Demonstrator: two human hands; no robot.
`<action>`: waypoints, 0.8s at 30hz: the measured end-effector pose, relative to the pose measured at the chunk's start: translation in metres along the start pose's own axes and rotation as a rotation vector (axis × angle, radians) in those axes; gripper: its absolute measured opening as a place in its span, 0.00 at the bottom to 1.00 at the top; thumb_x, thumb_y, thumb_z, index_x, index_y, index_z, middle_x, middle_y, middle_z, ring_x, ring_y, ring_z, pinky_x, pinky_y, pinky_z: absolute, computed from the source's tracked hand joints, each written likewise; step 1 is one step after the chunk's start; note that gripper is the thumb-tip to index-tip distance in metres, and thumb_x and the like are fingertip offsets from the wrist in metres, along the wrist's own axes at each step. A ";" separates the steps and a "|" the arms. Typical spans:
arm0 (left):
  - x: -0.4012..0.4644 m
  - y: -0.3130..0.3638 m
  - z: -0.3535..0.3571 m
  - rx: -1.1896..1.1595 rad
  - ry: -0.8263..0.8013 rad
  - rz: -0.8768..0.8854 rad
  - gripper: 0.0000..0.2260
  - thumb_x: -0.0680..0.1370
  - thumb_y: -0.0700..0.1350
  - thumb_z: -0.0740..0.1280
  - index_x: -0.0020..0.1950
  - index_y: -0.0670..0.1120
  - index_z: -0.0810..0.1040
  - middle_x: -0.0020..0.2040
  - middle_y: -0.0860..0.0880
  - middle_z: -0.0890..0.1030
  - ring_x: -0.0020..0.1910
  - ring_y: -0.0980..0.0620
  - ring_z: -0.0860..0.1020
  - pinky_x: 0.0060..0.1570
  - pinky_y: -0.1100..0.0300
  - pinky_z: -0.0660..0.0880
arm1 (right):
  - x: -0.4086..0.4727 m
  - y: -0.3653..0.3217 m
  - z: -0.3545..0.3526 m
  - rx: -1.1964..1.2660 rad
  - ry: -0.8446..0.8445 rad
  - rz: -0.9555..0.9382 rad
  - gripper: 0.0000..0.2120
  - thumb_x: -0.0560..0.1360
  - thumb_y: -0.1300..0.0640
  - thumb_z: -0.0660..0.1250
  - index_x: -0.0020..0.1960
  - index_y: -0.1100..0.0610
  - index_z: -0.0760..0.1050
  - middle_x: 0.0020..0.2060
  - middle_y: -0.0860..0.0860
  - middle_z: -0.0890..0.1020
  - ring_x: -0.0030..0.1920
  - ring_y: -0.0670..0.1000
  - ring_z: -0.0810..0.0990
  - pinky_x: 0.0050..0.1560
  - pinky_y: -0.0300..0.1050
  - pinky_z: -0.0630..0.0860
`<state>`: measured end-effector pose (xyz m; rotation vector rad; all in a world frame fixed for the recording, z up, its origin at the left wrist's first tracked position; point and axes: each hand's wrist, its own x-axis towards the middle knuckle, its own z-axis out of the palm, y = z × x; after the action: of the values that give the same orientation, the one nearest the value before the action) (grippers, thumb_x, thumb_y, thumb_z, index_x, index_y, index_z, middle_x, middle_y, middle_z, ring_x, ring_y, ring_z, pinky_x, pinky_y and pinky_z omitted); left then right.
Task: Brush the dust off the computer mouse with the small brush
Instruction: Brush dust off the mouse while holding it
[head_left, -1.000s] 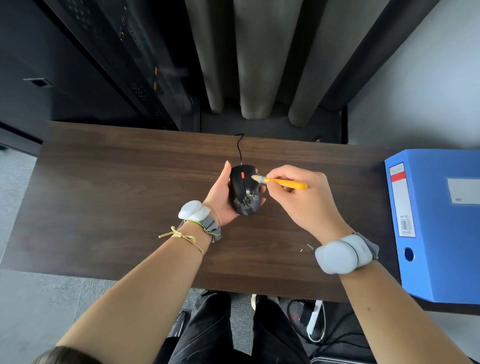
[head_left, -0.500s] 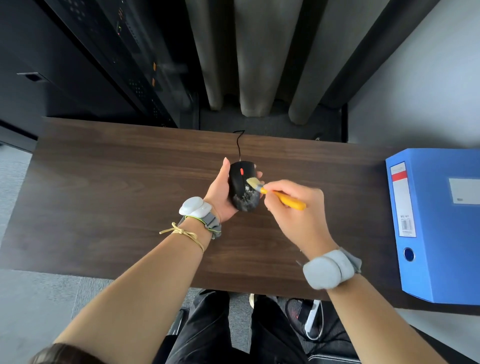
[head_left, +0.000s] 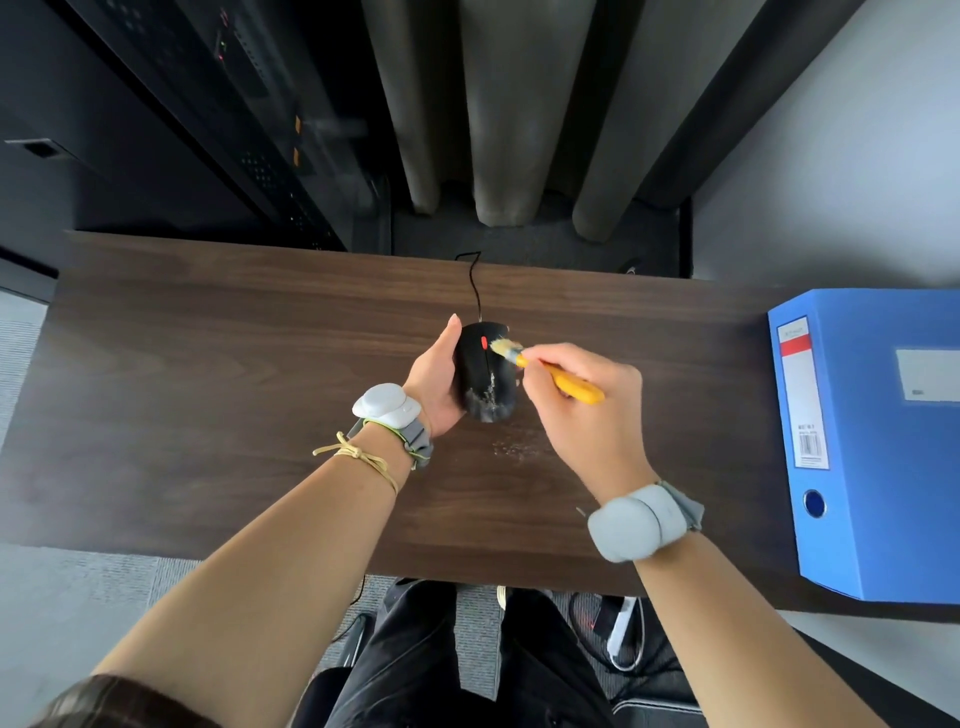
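Observation:
A black wired computer mouse (head_left: 480, 371) with a red scroll wheel is held over the middle of the dark wooden desk (head_left: 208, 395). My left hand (head_left: 434, 382) grips it from the left side. Whitish dust covers the mouse's near end. My right hand (head_left: 582, 405) holds a small brush (head_left: 550, 371) with a yellow handle like a pen. Its pale bristles touch the mouse's far right part, beside the wheel. A patch of fallen dust (head_left: 514, 448) lies on the desk just below the mouse.
A blue lever-arch binder (head_left: 878, 441) lies on the desk's right end. The mouse cable (head_left: 475, 283) runs over the far edge. Behind stand a dark server cabinet (head_left: 218, 119) and grey curtains (head_left: 509, 104). My legs and a power strip (head_left: 621, 631) show below the near edge.
The brush swept down toward the mouse's near end, then returned to the far end by the wheel. Dust now lies on the desk below the mouse.

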<state>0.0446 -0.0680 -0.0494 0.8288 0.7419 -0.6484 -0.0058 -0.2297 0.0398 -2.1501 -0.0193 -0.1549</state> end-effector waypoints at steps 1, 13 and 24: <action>-0.001 0.000 0.001 0.005 -0.012 0.003 0.30 0.81 0.64 0.56 0.67 0.41 0.78 0.63 0.39 0.82 0.61 0.41 0.81 0.60 0.45 0.78 | -0.002 0.002 0.003 -0.005 -0.002 -0.002 0.07 0.75 0.65 0.70 0.47 0.59 0.87 0.35 0.49 0.86 0.34 0.45 0.80 0.38 0.29 0.71; 0.000 -0.004 0.005 -0.042 -0.039 0.018 0.28 0.84 0.61 0.52 0.64 0.40 0.78 0.55 0.39 0.83 0.54 0.41 0.82 0.61 0.44 0.76 | -0.047 0.008 -0.004 0.021 0.033 0.012 0.08 0.72 0.63 0.69 0.43 0.59 0.87 0.36 0.48 0.87 0.36 0.42 0.82 0.40 0.30 0.74; 0.002 -0.004 -0.001 -0.140 -0.032 0.014 0.27 0.83 0.61 0.52 0.60 0.40 0.79 0.52 0.40 0.84 0.51 0.41 0.82 0.59 0.45 0.76 | -0.082 0.024 0.014 0.036 0.030 0.035 0.08 0.71 0.60 0.67 0.42 0.58 0.86 0.36 0.50 0.87 0.36 0.47 0.84 0.38 0.42 0.78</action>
<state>0.0427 -0.0696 -0.0533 0.6928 0.7438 -0.5891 -0.0838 -0.2271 0.0027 -2.1109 0.0327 -0.1650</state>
